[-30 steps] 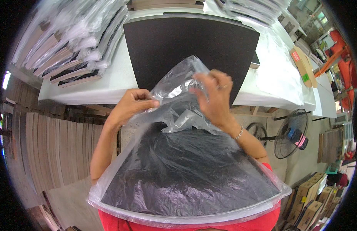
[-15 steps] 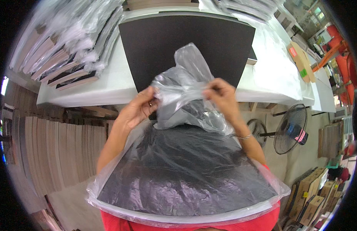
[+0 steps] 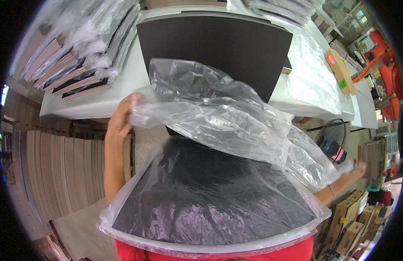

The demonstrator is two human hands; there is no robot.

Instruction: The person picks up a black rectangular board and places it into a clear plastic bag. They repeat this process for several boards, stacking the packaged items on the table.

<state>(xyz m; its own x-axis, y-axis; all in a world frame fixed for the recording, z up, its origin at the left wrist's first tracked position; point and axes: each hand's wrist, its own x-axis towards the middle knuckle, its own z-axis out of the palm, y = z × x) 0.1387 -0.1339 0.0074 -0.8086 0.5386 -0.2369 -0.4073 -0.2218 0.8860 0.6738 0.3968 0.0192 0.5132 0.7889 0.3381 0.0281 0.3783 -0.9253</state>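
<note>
A dark board wrapped in a clear plastic bag (image 3: 210, 204) leans against my body, its top toward the table. My left hand (image 3: 123, 117) grips the loose open end of the plastic bag (image 3: 219, 117) at upper left. My right hand (image 3: 356, 172) holds the other end of the plastic far out to the right, partly blurred. The plastic is stretched wide between both hands above the board. A bare black board (image 3: 219, 48) lies flat on the white table (image 3: 101, 100) just beyond.
Several bagged dark boards (image 3: 75, 56) are stacked at the table's left. Clear plastic sheets (image 3: 314, 74) lie on the table's right side. A floor fan (image 3: 334, 141) stands at right, cardboard boxes (image 3: 347, 222) at lower right, stacked wooden panels (image 3: 53, 174) at left.
My hands were close together bunching the bag's end at the board's top. They have now pulled far apart, the right swinging low right, spreading the plastic wide.
</note>
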